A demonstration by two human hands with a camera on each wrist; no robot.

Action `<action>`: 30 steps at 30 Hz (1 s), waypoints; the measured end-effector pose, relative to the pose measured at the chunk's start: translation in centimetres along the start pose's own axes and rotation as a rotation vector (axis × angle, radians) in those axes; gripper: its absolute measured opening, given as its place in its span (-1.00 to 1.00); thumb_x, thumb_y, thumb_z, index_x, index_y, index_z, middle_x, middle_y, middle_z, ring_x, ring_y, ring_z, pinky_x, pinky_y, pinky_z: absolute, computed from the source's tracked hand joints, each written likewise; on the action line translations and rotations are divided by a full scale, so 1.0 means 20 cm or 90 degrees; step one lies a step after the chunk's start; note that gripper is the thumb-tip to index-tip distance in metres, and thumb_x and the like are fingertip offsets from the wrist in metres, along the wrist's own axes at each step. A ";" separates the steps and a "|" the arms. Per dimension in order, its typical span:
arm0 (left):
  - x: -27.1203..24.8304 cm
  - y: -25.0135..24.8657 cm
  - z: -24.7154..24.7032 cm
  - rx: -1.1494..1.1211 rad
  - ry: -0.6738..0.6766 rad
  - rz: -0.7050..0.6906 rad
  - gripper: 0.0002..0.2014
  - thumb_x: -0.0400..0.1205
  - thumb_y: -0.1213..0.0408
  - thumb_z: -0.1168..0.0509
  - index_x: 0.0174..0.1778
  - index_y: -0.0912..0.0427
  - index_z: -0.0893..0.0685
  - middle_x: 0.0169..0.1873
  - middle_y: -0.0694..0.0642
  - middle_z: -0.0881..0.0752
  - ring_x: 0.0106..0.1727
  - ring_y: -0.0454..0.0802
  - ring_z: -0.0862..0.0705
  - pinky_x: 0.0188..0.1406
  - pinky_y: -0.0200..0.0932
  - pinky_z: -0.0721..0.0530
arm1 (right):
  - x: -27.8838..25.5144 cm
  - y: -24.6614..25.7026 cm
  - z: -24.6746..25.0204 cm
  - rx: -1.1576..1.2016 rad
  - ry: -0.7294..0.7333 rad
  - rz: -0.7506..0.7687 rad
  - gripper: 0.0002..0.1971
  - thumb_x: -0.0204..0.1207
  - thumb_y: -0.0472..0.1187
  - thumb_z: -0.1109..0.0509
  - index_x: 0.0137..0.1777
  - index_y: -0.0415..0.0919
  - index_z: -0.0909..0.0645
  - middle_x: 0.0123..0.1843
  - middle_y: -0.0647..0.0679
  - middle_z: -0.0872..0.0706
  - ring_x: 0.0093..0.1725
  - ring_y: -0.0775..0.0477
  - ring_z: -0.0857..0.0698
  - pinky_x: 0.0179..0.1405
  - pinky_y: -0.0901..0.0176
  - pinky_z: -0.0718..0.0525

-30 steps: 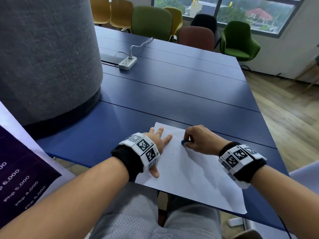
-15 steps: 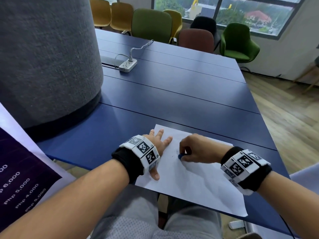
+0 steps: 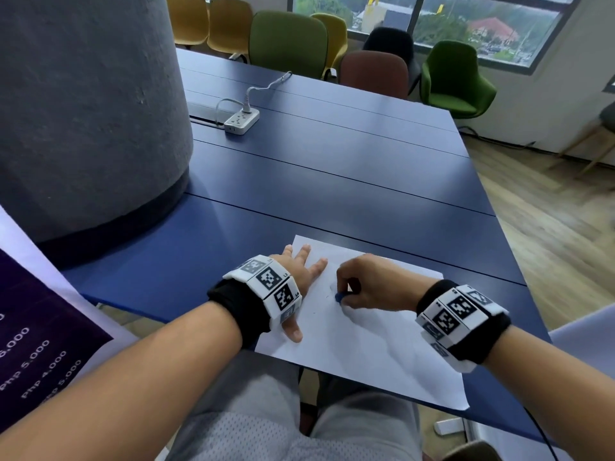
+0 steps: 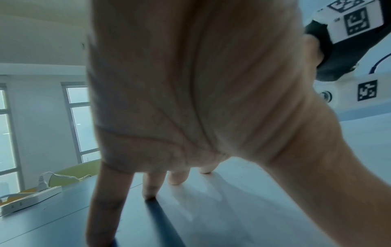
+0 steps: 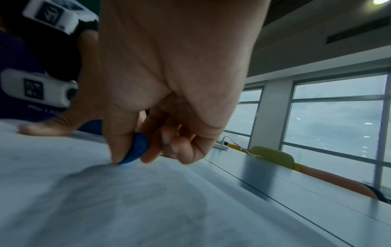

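A white sheet of paper (image 3: 372,341) lies on the near edge of the blue table (image 3: 332,181), its near corner hanging over the edge. My left hand (image 3: 299,277) lies flat on the sheet's left side, fingers spread and straight (image 4: 152,187). My right hand (image 3: 366,284) pinches a small blue eraser (image 3: 340,297) between thumb and fingers and holds it against the paper. In the right wrist view the blue eraser (image 5: 136,148) touches the sheet (image 5: 105,200) under the thumb. Faint grey marks show on the paper near it.
A wide grey round pillar (image 3: 83,111) stands on the left beside the table. A white power strip (image 3: 241,121) with its cord lies further back. Coloured chairs (image 3: 288,41) line the far side. A purple printed banner (image 3: 36,327) is at my left.
My right hand with the eraser has moved a little towards me and to the left across the paper. The left hand has stayed flat in place.
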State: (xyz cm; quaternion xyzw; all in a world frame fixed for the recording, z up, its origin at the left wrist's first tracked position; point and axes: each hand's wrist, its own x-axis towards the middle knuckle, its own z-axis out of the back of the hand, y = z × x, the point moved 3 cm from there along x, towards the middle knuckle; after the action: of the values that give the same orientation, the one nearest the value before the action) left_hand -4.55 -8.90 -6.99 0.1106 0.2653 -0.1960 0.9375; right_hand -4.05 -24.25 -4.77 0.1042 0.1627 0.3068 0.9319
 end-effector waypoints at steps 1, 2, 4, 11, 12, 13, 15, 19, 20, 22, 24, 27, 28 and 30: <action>0.00 0.00 0.00 0.003 0.003 0.002 0.46 0.20 -0.17 -0.67 0.69 -0.09 0.38 0.70 0.17 0.32 0.71 0.27 0.22 0.55 0.31 -0.33 | -0.02 0.01 -0.02 0.012 0.034 0.026 -0.93 0.41 -0.10 -0.51 -0.21 -0.02 -0.68 -0.33 0.12 -0.61 -0.37 0.11 -0.52 -0.31 0.13 -0.56; 0.00 0.00 0.00 0.004 0.006 0.004 0.46 0.20 -0.17 -0.66 0.69 -0.09 0.39 0.70 0.17 0.33 0.71 0.27 0.22 0.55 0.31 -0.33 | -0.04 0.04 -0.03 0.027 0.080 0.046 -0.94 0.41 -0.11 -0.53 -0.21 -0.03 -0.70 -0.34 0.11 -0.61 -0.38 0.10 -0.52 -0.29 0.11 -0.59; -0.01 -0.01 0.01 0.005 0.012 0.004 0.46 0.21 -0.16 -0.66 0.68 -0.08 0.39 0.70 0.18 0.33 0.71 0.28 0.22 0.55 0.32 -0.31 | -0.05 0.06 -0.03 0.030 0.130 0.047 -0.93 0.41 -0.10 -0.54 -0.17 -0.05 -0.73 -0.37 0.10 -0.61 -0.40 0.08 -0.52 -0.26 0.09 -0.61; -0.02 0.00 0.01 -0.004 0.004 -0.003 0.45 0.20 -0.15 -0.67 0.69 -0.09 0.36 0.70 0.17 0.31 0.71 0.28 0.21 0.56 0.30 -0.30 | -0.05 0.05 -0.03 0.052 0.092 0.035 -0.94 0.39 -0.16 -0.54 -0.18 -0.07 -0.72 -0.38 0.11 -0.59 -0.43 0.13 -0.51 -0.34 0.27 -0.54; -0.02 0.00 0.01 -0.003 0.006 -0.001 0.45 0.20 -0.15 -0.67 0.69 -0.09 0.36 0.70 0.18 0.31 0.71 0.29 0.21 0.57 0.31 -0.29 | -0.07 0.07 -0.04 0.066 0.154 0.042 -0.92 0.39 -0.16 -0.55 -0.14 -0.09 -0.75 -0.38 0.11 -0.60 -0.44 0.14 -0.50 -0.38 0.35 -0.50; -0.02 0.00 0.01 -0.002 0.007 0.000 0.45 0.20 -0.15 -0.67 0.69 -0.09 0.37 0.70 0.18 0.32 0.71 0.29 0.21 0.57 0.31 -0.28 | -0.08 0.09 -0.04 0.075 0.193 0.042 -0.91 0.40 -0.16 -0.56 -0.11 -0.10 -0.76 -0.38 0.11 -0.61 -0.45 0.16 -0.50 -0.42 0.40 -0.47; -0.02 0.00 0.01 -0.002 0.007 -0.001 0.45 0.21 -0.15 -0.67 0.69 -0.09 0.37 0.70 0.17 0.32 0.71 0.29 0.21 0.56 0.31 -0.27 | -0.06 0.06 -0.02 0.089 0.156 0.016 -0.90 0.40 -0.16 -0.56 -0.10 -0.11 -0.78 -0.41 0.11 -0.60 -0.47 0.20 -0.51 -0.46 0.43 -0.43; -0.02 -0.01 0.01 -0.005 0.005 -0.002 0.44 0.21 -0.15 -0.66 0.69 -0.10 0.36 0.70 0.16 0.31 0.71 0.27 0.20 0.54 0.30 -0.28 | -0.04 0.01 -0.02 0.109 0.063 -0.015 -0.90 0.39 -0.16 -0.56 -0.15 -0.15 -0.74 -0.47 0.11 -0.55 -0.48 0.18 -0.50 -0.43 0.37 -0.42; -0.02 0.00 0.01 -0.003 0.007 0.001 0.44 0.21 -0.15 -0.66 0.69 -0.10 0.37 0.70 0.16 0.32 0.71 0.27 0.21 0.54 0.30 -0.29 | -0.06 0.04 -0.04 0.111 0.100 -0.005 -0.90 0.38 -0.17 -0.56 -0.15 -0.15 -0.74 -0.47 0.11 -0.55 -0.48 0.17 -0.49 -0.43 0.37 -0.43; -0.02 0.00 0.01 -0.004 0.012 0.005 0.45 0.21 -0.14 -0.67 0.68 -0.10 0.38 0.70 0.16 0.33 0.71 0.27 0.22 0.54 0.32 -0.29 | -0.09 0.06 -0.05 0.112 0.168 0.004 -0.90 0.38 -0.16 -0.56 -0.14 -0.12 -0.75 -0.46 0.11 -0.57 -0.49 0.16 -0.48 -0.43 0.34 -0.46; -0.02 0.00 0.01 -0.006 0.011 0.003 0.45 0.21 -0.14 -0.67 0.68 -0.10 0.38 0.70 0.16 0.33 0.71 0.27 0.22 0.54 0.31 -0.29 | -0.06 0.03 -0.03 0.100 0.117 -0.017 -0.92 0.38 -0.14 -0.56 -0.20 -0.10 -0.73 -0.47 0.12 -0.57 -0.49 0.18 -0.49 -0.43 0.33 -0.46; -0.01 0.00 0.00 -0.009 0.004 -0.002 0.45 0.21 -0.16 -0.67 0.69 -0.10 0.38 0.70 0.16 0.32 0.71 0.26 0.21 0.55 0.30 -0.29 | -0.03 -0.02 -0.01 0.095 0.022 -0.040 -0.90 0.38 -0.15 -0.55 -0.26 -0.07 -0.68 -0.48 0.12 -0.54 -0.48 0.20 -0.51 -0.44 0.37 -0.40; -0.01 0.00 0.00 -0.007 0.003 -0.002 0.45 0.20 -0.15 -0.67 0.69 -0.10 0.37 0.70 0.16 0.32 0.71 0.26 0.21 0.54 0.30 -0.30 | -0.04 -0.02 -0.02 0.097 0.045 -0.031 -0.90 0.37 -0.15 -0.56 -0.26 -0.08 -0.68 -0.47 0.12 -0.55 -0.48 0.19 -0.50 -0.44 0.38 -0.41; -0.01 0.00 0.00 -0.006 0.000 0.001 0.45 0.20 -0.15 -0.67 0.69 -0.09 0.36 0.70 0.17 0.31 0.71 0.27 0.20 0.53 0.30 -0.30 | -0.07 0.02 -0.05 0.111 0.146 -0.019 -0.91 0.34 -0.14 -0.58 -0.23 -0.08 -0.72 -0.45 0.11 -0.59 -0.48 0.16 -0.48 -0.45 0.34 -0.45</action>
State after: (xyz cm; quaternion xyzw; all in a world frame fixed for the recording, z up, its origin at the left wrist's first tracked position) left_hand -4.74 -8.88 -6.86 0.1065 0.2658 -0.1937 0.9383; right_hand -5.61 -24.71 -5.30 0.1463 0.2959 0.2880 0.8989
